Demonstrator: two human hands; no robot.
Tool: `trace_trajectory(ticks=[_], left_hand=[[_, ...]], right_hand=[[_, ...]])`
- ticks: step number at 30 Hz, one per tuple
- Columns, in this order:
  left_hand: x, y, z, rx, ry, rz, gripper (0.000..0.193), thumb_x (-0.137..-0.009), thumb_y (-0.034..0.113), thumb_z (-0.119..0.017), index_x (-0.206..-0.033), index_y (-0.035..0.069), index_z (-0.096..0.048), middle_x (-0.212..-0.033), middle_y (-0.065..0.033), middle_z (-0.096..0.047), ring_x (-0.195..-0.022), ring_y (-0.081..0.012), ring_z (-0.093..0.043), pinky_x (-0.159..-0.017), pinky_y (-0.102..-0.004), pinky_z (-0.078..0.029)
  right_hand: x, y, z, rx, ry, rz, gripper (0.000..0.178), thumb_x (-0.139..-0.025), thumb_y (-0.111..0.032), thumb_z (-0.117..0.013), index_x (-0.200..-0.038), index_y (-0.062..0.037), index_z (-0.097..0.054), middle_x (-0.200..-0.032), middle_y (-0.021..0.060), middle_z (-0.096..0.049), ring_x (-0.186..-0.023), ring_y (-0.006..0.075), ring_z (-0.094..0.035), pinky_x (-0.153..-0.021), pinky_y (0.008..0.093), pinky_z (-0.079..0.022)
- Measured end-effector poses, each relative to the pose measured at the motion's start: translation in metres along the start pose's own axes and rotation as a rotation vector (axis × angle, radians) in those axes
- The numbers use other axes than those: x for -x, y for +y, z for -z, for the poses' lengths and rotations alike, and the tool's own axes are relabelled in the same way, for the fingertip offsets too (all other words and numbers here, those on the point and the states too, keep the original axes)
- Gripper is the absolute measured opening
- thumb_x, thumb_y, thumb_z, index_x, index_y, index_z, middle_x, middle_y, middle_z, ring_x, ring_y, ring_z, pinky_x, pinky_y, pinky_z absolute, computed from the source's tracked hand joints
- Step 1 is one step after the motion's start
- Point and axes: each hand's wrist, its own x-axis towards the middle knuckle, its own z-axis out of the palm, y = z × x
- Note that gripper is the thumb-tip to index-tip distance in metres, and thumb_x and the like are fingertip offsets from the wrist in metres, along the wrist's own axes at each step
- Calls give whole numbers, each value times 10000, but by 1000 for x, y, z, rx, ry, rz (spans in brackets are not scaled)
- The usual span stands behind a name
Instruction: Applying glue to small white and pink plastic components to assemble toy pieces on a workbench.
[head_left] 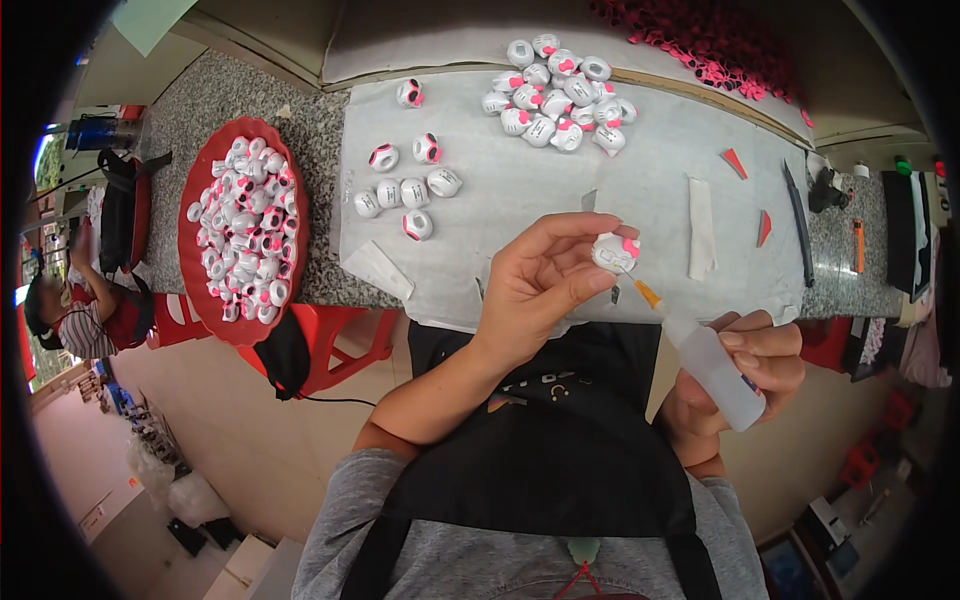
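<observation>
Between the thumb and fingers of my left hand (545, 280) is a small white cat-shaped head (612, 253) with a pink bow. My right hand (745, 370) is wrapped round a translucent squeeze bottle (718, 375), tilted up to the left. Its orange needle tip (648, 294) reaches to the lower right edge of the cat head; whether it touches I cannot tell. Both hands are above the near edge of a white paper sheet (480, 240). On that sheet, to the left, stand several white-and-pink pieces (413, 192). Farther back lies a heap of similar cat heads (565, 95).
A red scalloped tray (188, 200) full of white-and-pink pieces is at the left on the granite counter (325, 190). Pink parts (710, 45) cover the far right shelf. Black tweezers (798, 225) and a folded white cloth (702, 230) lie at the right. Another person (85, 300) is far left.
</observation>
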Motion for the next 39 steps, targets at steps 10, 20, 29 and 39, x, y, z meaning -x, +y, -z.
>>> trace_trajectory(ticks=[10,20,29,39], left_hand=[[0,-1,5,19,6,8,331,-715,-6,-534,-1026,-21,-423,-1008,-185,-484,-933,-190,-494,-801,-325,-422],[1,-3,4,4,-1,12,326,-718,12,-538,-1023,-18,-427,-1003,-180,-491,-914,-189,-503,-798,-326,-421],[3,-3,5,37,3,39,331,-723,30,-539,-1029,-13,-422,-998,-169,-496,-904,-189,-512,-798,-333,-421],[4,-3,5,48,-4,57,335,-718,-8,-525,-1038,-15,-425,-998,-177,-503,-893,-182,-518,-784,-296,-415]], right_hand=[[0,0,-5,-12,-37,-35,379,-585,-192,-717,-779,-62,-418,-728,54,-425,-547,110,-408,-464,204,-383],[2,-5,-4,-37,-6,-82,351,-594,-152,-702,-768,-62,-411,-727,49,-412,-568,111,-410,-473,201,-366],[2,-5,-3,27,7,-37,339,-596,-137,-691,-769,-67,-408,-724,45,-406,-564,109,-399,-480,205,-360],[4,-2,-4,33,-8,-20,326,-613,-134,-672,-756,-66,-387,-710,48,-395,-544,110,-389,-454,201,-346]])
